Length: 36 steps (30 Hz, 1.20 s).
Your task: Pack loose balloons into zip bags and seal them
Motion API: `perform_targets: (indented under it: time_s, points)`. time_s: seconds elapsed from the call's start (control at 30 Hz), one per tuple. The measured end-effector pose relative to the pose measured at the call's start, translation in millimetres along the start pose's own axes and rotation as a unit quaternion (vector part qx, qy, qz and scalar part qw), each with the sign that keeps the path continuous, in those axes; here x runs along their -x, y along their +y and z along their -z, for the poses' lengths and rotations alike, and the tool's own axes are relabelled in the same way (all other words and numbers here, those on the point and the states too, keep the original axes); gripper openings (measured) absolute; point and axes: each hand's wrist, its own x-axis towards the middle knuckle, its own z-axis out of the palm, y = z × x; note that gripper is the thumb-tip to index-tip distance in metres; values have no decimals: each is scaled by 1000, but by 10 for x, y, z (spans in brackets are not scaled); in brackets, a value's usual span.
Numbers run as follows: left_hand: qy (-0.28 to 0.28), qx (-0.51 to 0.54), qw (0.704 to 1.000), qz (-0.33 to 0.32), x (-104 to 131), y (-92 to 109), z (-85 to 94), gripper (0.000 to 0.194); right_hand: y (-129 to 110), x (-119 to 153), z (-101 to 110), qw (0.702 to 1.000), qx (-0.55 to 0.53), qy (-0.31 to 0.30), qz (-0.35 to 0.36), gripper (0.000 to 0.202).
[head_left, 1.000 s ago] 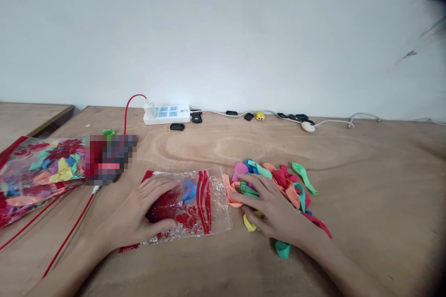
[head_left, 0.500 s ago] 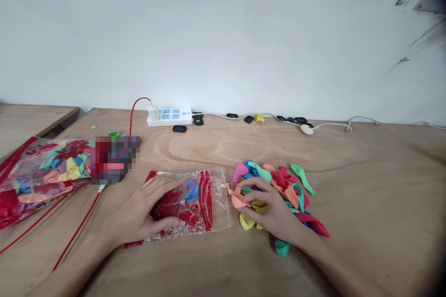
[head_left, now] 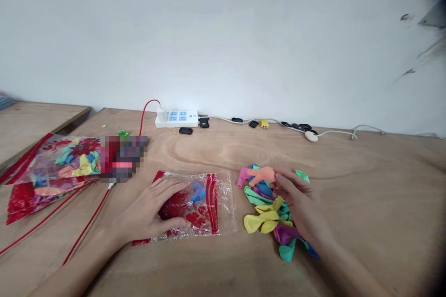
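Observation:
My left hand (head_left: 158,209) rests on a clear plastic bag with red print (head_left: 202,209), fingers spread over its left part; a blue balloon (head_left: 198,192) shows inside. My right hand (head_left: 292,195) pinches an orange balloon (head_left: 263,175) at the upper part of a loose pile. Around and below it lie a pink balloon (head_left: 243,177), yellow balloons (head_left: 259,221), a purple balloon (head_left: 285,234) and green balloons (head_left: 287,250). My right fingers and palm hide part of the pile.
Filled balloon bags (head_left: 69,162) lie at the left beside a pixelated object (head_left: 125,160). Red cables cross the table (head_left: 181,269). Near the wall are a white power strip (head_left: 177,119), small black items (head_left: 186,131), a yellow item (head_left: 265,124) and a white oval item on a cable (head_left: 311,136).
My right hand has risen and moved right, with the orange balloon now pinched in its fingers. The red balloons are no longer visible. The view has shifted slightly; my left hand stays on the bag.

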Motion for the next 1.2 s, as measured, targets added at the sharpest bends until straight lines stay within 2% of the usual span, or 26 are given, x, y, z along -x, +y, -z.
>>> perform_targets:
  time_s: [0.07,0.1,0.17,0.23,0.3,0.37,0.5,0.63,0.7,0.77,0.83,0.87,0.97,1.03,1.1,1.2]
  points:
    - [2,1,1000,-1,-1,7,3,79,40,87,-41,998,49,-7,43,30]
    - [1,2,1000,1,-2,10,6,79,48,148,-81,994,84,-32,68,29]
    - [0,5,1000,4,-4,19,8,79,21,274,-197,969,161,-136,131,26]
    - [-1,9,1000,4,-8,31,3,83,-66,364,-350,913,230,-275,197,25]
    - [-5,12,1000,2,-13,46,-11,89,-180,381,-518,840,283,-396,239,27]
    - [-8,14,1000,-5,-18,65,-25,94,-265,328,-690,779,320,-464,274,30]
    - [-13,21,1000,-15,-32,108,-18,101,-243,191,-1051,697,341,-504,379,44]
    - [-31,10,999,-14,-23,109,7,103,-89,202,-1332,645,294,-532,463,41]
    - [-28,-2,999,-16,-7,82,-1,104,-11,209,-1336,617,291,-534,500,38]
    - [-23,-7,1000,-13,8,45,-24,107,51,179,-1210,595,309,-526,523,37]
    - [-19,-10,1000,-7,14,10,-52,109,79,115,-974,604,336,-497,525,38]
    - [-16,-11,1000,-6,12,-3,-63,109,76,75,-831,621,343,-472,525,40]
    - [-16,-9,1000,-4,-2,-15,-69,111,11,-52,-387,693,363,-351,515,45]
    - [-19,-9,1000,-1,-11,-6,-56,112,-43,-139,-125,731,423,-254,471,41]
    - [-24,-12,1000,6,-14,6,-40,112,-69,-229,101,732,501,-198,416,34]
    - [-27,-17,999,14,-12,13,-25,110,-38,-366,390,717,565,-171,371,30]
